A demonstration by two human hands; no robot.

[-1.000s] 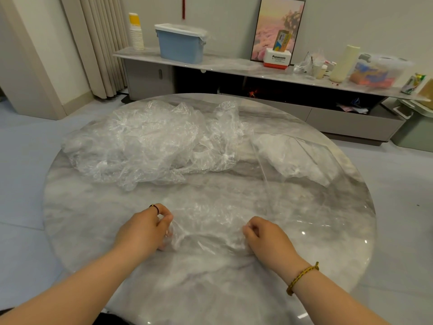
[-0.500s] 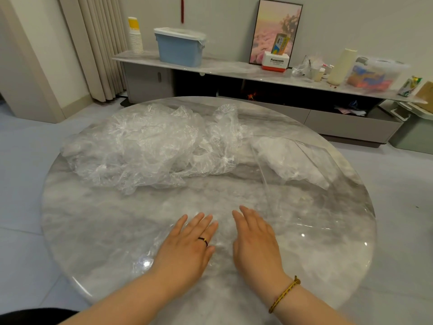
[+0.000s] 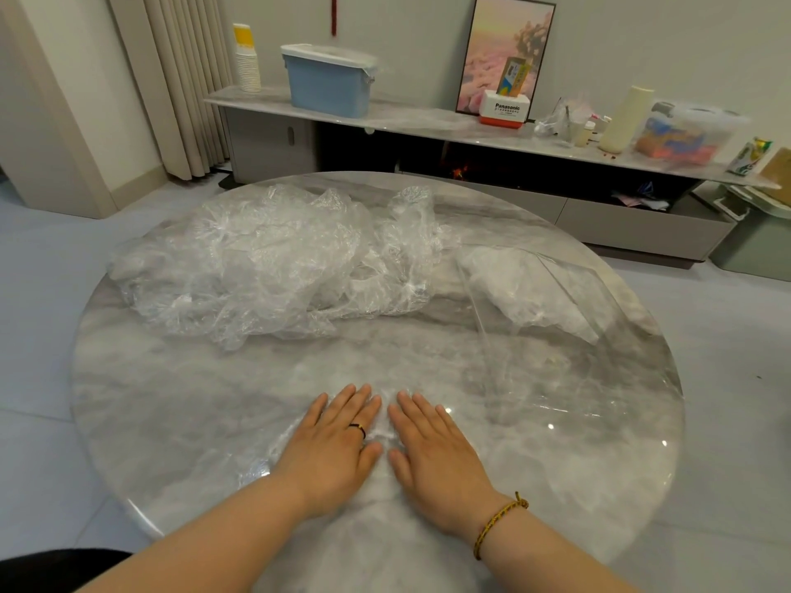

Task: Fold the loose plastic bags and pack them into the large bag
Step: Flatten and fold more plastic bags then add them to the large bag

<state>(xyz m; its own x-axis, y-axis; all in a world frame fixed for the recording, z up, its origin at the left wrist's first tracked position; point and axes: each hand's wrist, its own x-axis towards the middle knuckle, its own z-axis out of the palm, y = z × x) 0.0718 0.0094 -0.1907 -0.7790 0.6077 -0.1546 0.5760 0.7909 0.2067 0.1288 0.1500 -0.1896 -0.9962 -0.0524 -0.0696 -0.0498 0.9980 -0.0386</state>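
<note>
**Presently: Both Hands Flat on One Bag**

At the near edge of the round marble table [image 3: 171, 421], the left hand [image 3: 331, 438] and right hand [image 3: 432, 442] lie palm down, side by side, fingers straight and pointing away from the person. Both press on a clear plastic bag [image 3: 274, 457] spread flat on the table; its crinkled film shows between the hands and to the left of the left wrist. The left hand carries a dark ring [image 3: 357, 429]; the right wrist carries a braided bracelet [image 3: 498, 522].

Farther back, on the left half of the table, a crumpled pile of loose bags [image 3: 265, 267] rests well apart from the hands. To its right lies the large bag [image 3: 556, 361], transparent, with white folded plastic [image 3: 526, 284] inside its far end.

Beyond the table, a low sideboard [image 3: 428, 122] holds a blue bin [image 3: 327, 81] and stacked cups [image 3: 247, 57].
</note>
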